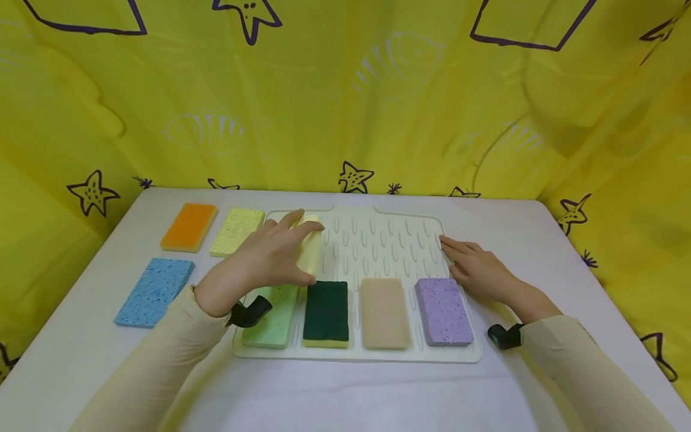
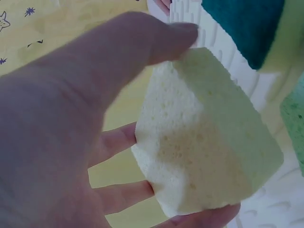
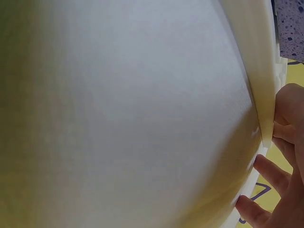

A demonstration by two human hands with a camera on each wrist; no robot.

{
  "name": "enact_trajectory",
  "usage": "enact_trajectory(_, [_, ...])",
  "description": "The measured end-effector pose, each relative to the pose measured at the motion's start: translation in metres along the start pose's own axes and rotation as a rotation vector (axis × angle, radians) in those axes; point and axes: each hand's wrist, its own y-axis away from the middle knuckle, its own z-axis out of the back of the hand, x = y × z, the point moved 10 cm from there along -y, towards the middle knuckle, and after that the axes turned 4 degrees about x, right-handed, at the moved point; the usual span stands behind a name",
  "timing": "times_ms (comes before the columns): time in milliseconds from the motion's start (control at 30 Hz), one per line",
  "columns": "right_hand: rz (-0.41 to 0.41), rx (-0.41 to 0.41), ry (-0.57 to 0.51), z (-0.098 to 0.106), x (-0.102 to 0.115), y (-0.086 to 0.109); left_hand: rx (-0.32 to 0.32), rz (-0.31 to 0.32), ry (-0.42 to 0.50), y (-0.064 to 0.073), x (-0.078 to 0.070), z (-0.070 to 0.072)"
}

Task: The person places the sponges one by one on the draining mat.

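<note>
My left hand (image 1: 272,255) grips a pale yellow sponge (image 1: 310,247), tilted on edge above the left part of a cream ribbed mat (image 1: 388,252). In the left wrist view the thumb lies at one end of this porous sponge (image 2: 204,137) and the fingertips at its other edges. My right hand (image 1: 477,269) rests at the mat's right edge, its fingers touching the rim. Along the front of the mat lie a light green sponge (image 1: 272,324), partly behind the left wrist, a dark green scouring sponge (image 1: 326,312), a beige sponge (image 1: 385,313) and a purple sponge (image 1: 444,312).
Left of the mat, on the white table (image 1: 345,396), lie an orange sponge (image 1: 189,227), a speckled yellow sponge (image 1: 236,231) and a blue sponge (image 1: 155,292). A yellow curtain (image 1: 302,108) with sea drawings hangs behind the table and at both sides.
</note>
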Motion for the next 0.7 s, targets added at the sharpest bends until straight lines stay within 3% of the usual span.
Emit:
enact_trajectory(233, [-0.010, 0.013, -0.001, 0.001, 0.000, 0.001, -0.008, -0.031, 0.019, -0.006, -0.009, 0.003])
enact_trajectory(700, [-0.001, 0.006, -0.004, 0.001, 0.001, 0.001, -0.008, -0.091, 0.006, -0.022, -0.023, -0.008])
